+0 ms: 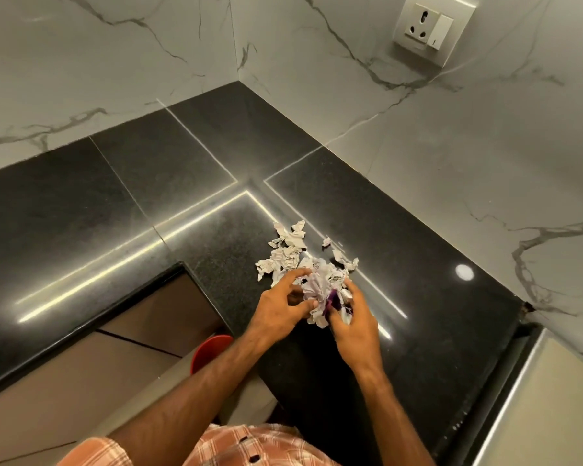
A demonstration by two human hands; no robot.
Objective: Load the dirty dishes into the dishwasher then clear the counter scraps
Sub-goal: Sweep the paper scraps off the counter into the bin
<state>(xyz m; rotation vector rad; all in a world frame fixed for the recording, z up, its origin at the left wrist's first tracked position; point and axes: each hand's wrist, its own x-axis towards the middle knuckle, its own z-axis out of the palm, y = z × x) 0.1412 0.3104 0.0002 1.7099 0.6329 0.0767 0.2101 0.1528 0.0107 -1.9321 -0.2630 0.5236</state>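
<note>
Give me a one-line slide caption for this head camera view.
Left hand and right hand bunch crumpled white paper scraps on the black granite counter; loose scraps lie beyond.

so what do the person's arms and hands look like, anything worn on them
Both forearms are bare. The left hand and right hand wear no gloves, and no ring, watch or bracelet shows. A short sleeve belongs to an orange-and-white checked shirt with dark buttons.

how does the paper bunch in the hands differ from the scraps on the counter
The bunch is one wad gripped by the left hand and right hand; the scraps lie scattered on the counter. The bunch shows purple; the scraps look white. Both are crumpled paper.
</note>
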